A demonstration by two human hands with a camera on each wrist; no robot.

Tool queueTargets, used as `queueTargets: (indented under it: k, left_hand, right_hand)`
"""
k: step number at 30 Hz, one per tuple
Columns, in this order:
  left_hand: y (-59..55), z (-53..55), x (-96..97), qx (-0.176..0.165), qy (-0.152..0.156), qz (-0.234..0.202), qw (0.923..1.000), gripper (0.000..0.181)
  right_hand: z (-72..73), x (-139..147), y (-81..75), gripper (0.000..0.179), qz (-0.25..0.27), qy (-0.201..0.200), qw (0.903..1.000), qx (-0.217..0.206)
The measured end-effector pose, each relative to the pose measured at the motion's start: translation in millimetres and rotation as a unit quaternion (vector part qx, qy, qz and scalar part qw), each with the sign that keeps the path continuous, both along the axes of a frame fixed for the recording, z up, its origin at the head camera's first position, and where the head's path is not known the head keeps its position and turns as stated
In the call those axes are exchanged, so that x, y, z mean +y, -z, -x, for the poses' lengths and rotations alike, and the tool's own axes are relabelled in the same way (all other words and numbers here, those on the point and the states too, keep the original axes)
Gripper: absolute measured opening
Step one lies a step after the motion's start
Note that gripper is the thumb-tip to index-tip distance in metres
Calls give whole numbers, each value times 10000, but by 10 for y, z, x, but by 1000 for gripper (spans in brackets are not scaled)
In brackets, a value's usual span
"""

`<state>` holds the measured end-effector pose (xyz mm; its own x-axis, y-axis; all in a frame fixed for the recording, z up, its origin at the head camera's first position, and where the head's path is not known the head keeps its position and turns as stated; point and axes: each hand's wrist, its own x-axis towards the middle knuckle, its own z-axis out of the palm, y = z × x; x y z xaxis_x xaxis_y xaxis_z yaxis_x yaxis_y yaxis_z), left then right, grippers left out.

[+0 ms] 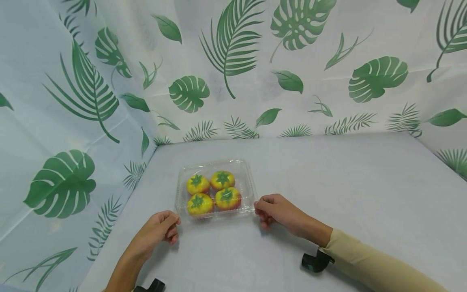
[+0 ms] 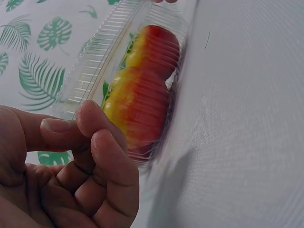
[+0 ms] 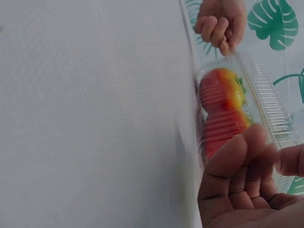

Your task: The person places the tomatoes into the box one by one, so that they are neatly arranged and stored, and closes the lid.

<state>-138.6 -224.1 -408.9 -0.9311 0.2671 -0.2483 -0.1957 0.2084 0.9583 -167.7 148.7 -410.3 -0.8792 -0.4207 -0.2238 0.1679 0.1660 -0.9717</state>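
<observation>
A clear plastic clamshell box (image 1: 246, 182) lies on the table with its ribbed lid over the fruits. Inside sit several yellow-and-red persimmon-like fruits (image 1: 228, 198), their green leafy tops facing up. At the box's near left corner, my left hand (image 1: 160, 231) pinches the rim between thumb and index finger. My right hand (image 1: 279, 213) grips the near right corner the same way, its other fingers curled below. The left wrist view shows the rim (image 2: 85, 90) at the thumb and fingertips. In the right wrist view, the fingers partly hide one fruit (image 3: 223, 133).
A pale grey cloth covers the table (image 1: 350, 194). Leaf-printed white curtains (image 1: 255, 101) hang behind it and along the left side. Black wrist devices (image 1: 316, 261) sit under both forearms, and a beige sleeve (image 1: 372, 259) covers the right one.
</observation>
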Motion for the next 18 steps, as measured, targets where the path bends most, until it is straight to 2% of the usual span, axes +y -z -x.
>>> queueTargets:
  k: [18]
  left_hand:
    - [7,1,-3,24,-92,-11,10000,24]
  right_hand:
    - [-43,1,28,29,98,21,9999,92]
